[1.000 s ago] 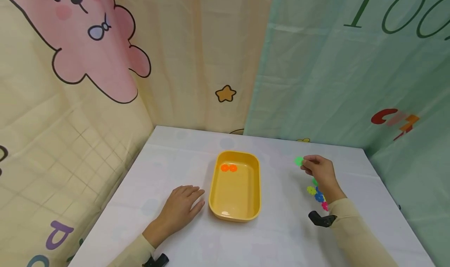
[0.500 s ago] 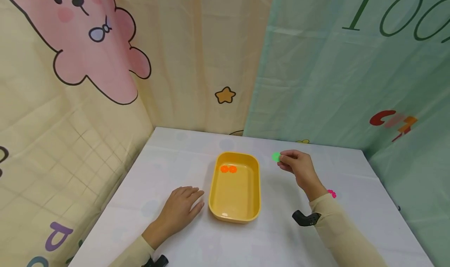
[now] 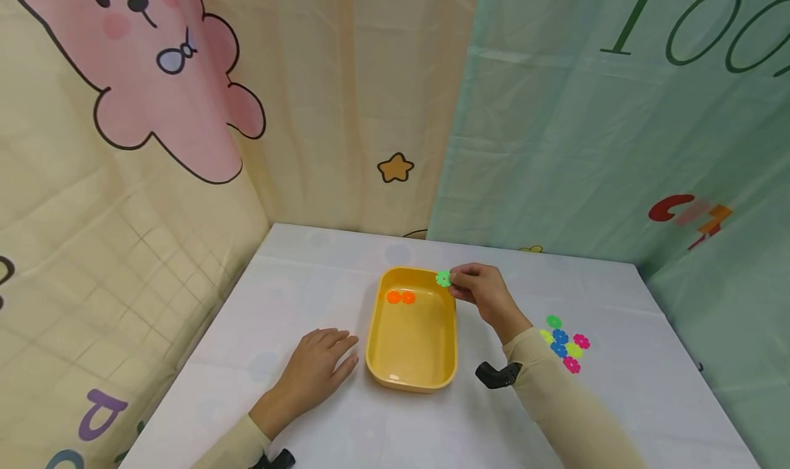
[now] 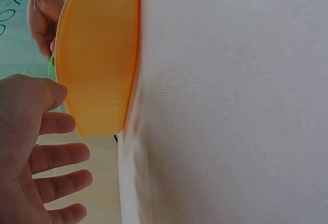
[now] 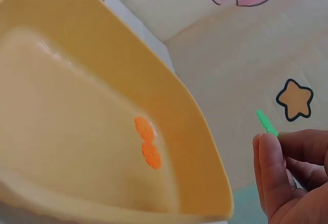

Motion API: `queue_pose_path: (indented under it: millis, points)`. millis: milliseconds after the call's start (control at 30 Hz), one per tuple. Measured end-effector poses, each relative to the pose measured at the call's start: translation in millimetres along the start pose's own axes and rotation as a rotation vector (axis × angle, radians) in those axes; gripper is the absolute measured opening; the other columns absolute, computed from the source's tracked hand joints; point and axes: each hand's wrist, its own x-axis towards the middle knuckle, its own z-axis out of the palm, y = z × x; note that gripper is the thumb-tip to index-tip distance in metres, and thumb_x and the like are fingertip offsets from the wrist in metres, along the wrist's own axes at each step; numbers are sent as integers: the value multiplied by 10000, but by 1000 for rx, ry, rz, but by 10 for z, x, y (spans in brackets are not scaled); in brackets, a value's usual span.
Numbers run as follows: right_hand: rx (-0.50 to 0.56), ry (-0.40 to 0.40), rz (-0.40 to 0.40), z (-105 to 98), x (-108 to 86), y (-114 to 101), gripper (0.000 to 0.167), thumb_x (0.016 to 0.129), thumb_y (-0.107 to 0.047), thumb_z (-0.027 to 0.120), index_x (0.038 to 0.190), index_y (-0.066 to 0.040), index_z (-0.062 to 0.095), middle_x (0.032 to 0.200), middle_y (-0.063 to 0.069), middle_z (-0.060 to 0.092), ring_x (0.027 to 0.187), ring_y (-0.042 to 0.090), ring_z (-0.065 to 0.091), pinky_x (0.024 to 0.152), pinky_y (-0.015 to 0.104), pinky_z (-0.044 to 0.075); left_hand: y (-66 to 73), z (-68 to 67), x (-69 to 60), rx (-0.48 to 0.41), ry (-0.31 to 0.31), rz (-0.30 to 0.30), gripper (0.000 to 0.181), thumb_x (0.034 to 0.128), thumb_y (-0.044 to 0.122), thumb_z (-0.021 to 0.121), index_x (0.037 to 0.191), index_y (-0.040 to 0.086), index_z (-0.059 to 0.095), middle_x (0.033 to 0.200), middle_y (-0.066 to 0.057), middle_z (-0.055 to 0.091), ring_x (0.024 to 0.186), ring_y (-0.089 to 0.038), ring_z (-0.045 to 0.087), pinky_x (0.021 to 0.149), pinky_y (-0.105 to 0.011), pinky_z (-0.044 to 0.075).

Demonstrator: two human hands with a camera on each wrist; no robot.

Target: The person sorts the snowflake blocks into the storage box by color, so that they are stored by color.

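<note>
My right hand [image 3: 484,294] pinches a green flower-shaped disc [image 3: 443,278] between thumb and fingers, above the far right corner of the yellow tray [image 3: 412,380]. In the right wrist view the green disc [image 5: 266,122] is seen nearly edge-on. Two orange flower-shaped discs [image 3: 401,297] lie side by side inside the tray, toward its far left. My left hand [image 3: 313,367] rests on the table just left of the tray, its fingers loosely spread and holding nothing. In the left wrist view those fingers [image 4: 60,157] extend near the tray's outer wall [image 4: 102,65].
A small cluster of flower discs lies on the white table [image 3: 296,270] at the right: a green one [image 3: 553,322], blue ones [image 3: 559,349], yellow ones [image 3: 574,350] and pink ones [image 3: 571,365]. Printed curtains [image 3: 345,99] hang behind and beside the table.
My right hand has carried the green disc leftward from near the cluster to over the tray's far right corner. The cluster shows again behind the arm. My left hand has stayed still.
</note>
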Motion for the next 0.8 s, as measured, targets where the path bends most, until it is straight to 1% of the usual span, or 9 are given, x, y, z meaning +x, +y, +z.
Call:
queue_pose_path:
  millis: [167, 267, 367, 467, 600, 700, 800]
  points:
    - [69, -20, 65, 250, 72, 13, 200, 966, -35, 686, 1142, 59, 679, 1012, 146, 681, 757, 167, 727, 737, 271, 595, -8, 5, -2, -14, -22, -8, 337, 948, 317, 726, 1224, 123, 735, 1221, -67, 719, 1170, -282, 630, 1035, -524, 456]
    - [86, -17, 97, 401, 109, 41, 177, 952, -2, 691, 1117, 61, 682, 1015, 159, 668, 725, 163, 726, 714, 267, 594, -14, 5, -6, -19, -34, -12, 337, 956, 321, 716, 1228, 122, 733, 1227, -69, 717, 1175, -283, 628, 1038, -529, 453]
    - [82, -25, 113, 541, 148, 88, 148, 943, 20, 689, 1083, 70, 683, 1004, 162, 659, 701, 161, 723, 696, 261, 593, -18, 7, -5, -23, -35, -16, 337, 956, 321, 715, 1227, 121, 733, 1227, -70, 717, 1175, -284, 628, 1040, -528, 450]
    - [71, -41, 125, 666, 186, 149, 124, 938, 26, 687, 1050, 78, 691, 983, 155, 664, 699, 166, 723, 705, 272, 597, -22, 14, 1, -24, -32, -13, 334, 952, 316, 720, 1222, 120, 735, 1222, -72, 719, 1172, -285, 630, 1042, -525, 449]
    - [26, -58, 134, 803, 224, 228, 122, 923, 44, 682, 1033, 95, 695, 933, 130, 667, 703, 171, 699, 735, 307, 605, -22, 25, 8, -25, -28, -11, 331, 950, 313, 721, 1217, 119, 738, 1218, -73, 720, 1170, -288, 630, 1040, -527, 450]
    - [-51, -49, 122, 868, 250, 283, 108, 910, 61, 689, 1009, 103, 694, 880, 116, 665, 683, 166, 671, 708, 302, 606, -17, 27, 13, -35, -27, -13, 329, 950, 310, 721, 1215, 117, 739, 1217, -76, 721, 1170, -291, 629, 1038, -532, 448]
    - [-137, -47, 114, 904, 271, 339, 80, 896, 77, 701, 971, 102, 697, 863, 116, 674, 668, 163, 665, 676, 291, 602, -13, 28, 20, -40, -33, -17, 329, 952, 310, 718, 1218, 116, 738, 1220, -78, 720, 1173, -293, 628, 1039, -533, 446]
